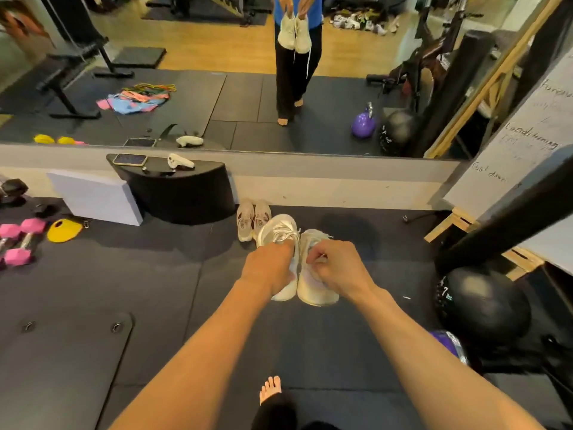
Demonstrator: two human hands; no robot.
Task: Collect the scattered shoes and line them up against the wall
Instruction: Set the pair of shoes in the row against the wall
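Observation:
I hold a pair of white sneakers in the air, toes pointing down. My left hand (269,267) grips the left white sneaker (279,232) at its opening. My right hand (333,267) grips the right white sneaker (316,291) the same way. Beyond them a pair of pale pink sneakers (252,219) stands side by side on the dark mat, toes toward the low wall (325,184) under the mirror. The mirror shows the same white pair hanging from both hands, and a heap of other shoes far behind.
A black curved block (179,193) with a phone and a white controller on it stands left of the pink pair, beside a grey box (96,197). Pink dumbbells (20,240) and a yellow disc (63,231) lie at left. A black medicine ball (483,302) and whiteboard frame stand at right.

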